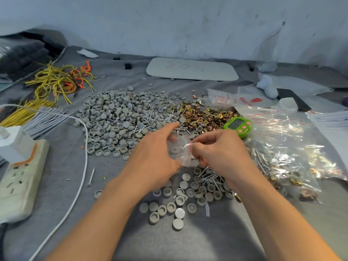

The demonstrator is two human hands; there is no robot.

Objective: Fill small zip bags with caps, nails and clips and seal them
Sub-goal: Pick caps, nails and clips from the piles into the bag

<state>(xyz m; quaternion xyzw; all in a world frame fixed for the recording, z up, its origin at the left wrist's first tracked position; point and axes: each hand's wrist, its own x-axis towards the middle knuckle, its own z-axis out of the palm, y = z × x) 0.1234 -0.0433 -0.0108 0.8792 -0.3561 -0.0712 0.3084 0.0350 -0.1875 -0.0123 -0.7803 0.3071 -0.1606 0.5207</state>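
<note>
Two hands on one zip bag

Grey cap heap [116, 117]: far centre, nails [139, 127] mixed in at its near edge. Brass clip heap [203, 114]: right of it, partly behind green timer [238, 126]. Left hand [156, 157]: fingers curled round small zip bag [178, 149], held above loose caps [178, 206] near centre. Right hand [222, 151]: fingers curled at the bag's red-striped mouth, pinching it; fingertips hidden. Bag contents: blurred, indeterminate.

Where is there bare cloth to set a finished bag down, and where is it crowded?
Bare grey cloth lies between the white cable and the left forearm, holding only a stray screw and small bits, and at the near edge below the loose caps. Crowded: the cap pile, clips, green timer and clear bags on the right.
</note>
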